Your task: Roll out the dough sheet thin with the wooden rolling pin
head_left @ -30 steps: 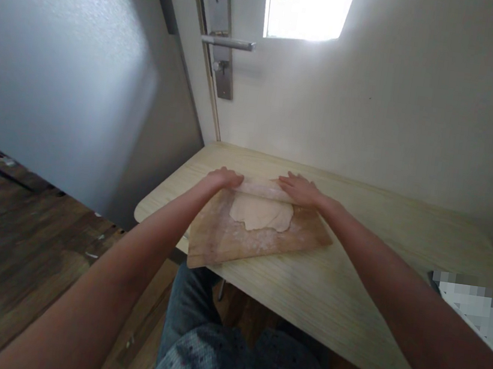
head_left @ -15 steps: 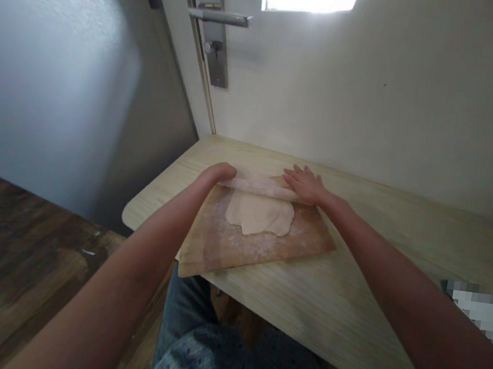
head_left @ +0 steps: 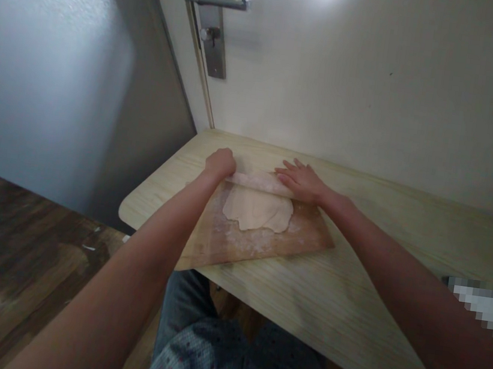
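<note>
A pale, flat sheet of dough point(head_left: 258, 208) lies on a floured brown wooden board point(head_left: 266, 241) on a light wood table point(head_left: 350, 295). A floured rolling pin point(head_left: 253, 180) lies across the far edge of the dough. My left hand point(head_left: 221, 162) is curled over the pin's left end. My right hand point(head_left: 302, 181) lies flat on the pin's right end with its fingers stretched out.
A white door point(head_left: 332, 87) with a metal lever handle point(head_left: 216, 0) stands right behind the table. A grey wall is at the left, above a dark wood floor point(head_left: 13, 263). My lap point(head_left: 241, 359) is under the table's near edge. A blurred patch point(head_left: 487, 304) sits at the table's right.
Both hands and the rolling pin have moved away from me, towards the far edge of the dough. The view has tilted down a little.
</note>
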`<control>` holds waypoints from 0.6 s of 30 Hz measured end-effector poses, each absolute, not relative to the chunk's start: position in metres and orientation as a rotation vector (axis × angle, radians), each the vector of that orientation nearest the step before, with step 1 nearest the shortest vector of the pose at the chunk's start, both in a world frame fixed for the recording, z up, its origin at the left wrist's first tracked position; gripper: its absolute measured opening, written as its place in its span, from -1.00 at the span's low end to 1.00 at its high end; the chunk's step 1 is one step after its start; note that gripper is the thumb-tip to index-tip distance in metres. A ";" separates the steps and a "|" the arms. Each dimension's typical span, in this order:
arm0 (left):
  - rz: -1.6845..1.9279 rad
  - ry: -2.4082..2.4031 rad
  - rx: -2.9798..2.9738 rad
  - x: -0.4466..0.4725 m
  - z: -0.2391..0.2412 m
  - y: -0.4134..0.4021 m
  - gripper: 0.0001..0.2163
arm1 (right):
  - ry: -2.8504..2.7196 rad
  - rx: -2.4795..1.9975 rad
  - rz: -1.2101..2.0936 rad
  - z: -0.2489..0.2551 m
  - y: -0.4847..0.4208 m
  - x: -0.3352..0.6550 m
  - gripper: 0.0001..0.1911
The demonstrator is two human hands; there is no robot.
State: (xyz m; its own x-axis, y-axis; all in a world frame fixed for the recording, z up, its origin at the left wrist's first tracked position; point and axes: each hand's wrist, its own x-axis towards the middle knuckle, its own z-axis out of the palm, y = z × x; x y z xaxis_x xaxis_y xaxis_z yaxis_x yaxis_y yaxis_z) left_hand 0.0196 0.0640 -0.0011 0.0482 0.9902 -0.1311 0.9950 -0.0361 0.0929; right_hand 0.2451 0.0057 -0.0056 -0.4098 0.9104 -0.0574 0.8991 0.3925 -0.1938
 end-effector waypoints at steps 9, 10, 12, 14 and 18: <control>0.007 2.145 2.086 0.017 0.003 0.049 -0.64 | -2.549 -1.335 0.441 -0.010 -0.002 0.247 -0.25; 0.036 2.157 2.085 0.017 0.003 0.045 -0.64 | -2.534 -1.317 0.439 -0.009 -0.004 0.247 -0.23; 0.089 2.166 2.093 0.015 0.002 0.036 -0.63 | -2.507 -1.301 0.423 -0.009 -0.010 0.247 -0.20; 0.120 2.163 2.123 0.013 0.002 0.027 -0.62 | -2.498 -1.275 0.397 -0.008 -0.016 0.246 -0.18; 0.161 2.137 2.244 0.011 0.002 0.010 -0.58 | -2.478 -1.218 0.371 -0.009 -0.026 0.245 -0.17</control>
State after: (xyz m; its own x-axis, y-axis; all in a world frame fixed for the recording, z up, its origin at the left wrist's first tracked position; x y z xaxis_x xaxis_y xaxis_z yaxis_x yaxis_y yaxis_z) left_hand 0.0110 0.0103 0.0020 0.0465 0.9977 0.0483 0.9937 -0.0511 0.0995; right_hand 0.2455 -0.0264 -0.0089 -0.5667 0.8000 0.1972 0.7072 0.5951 -0.3817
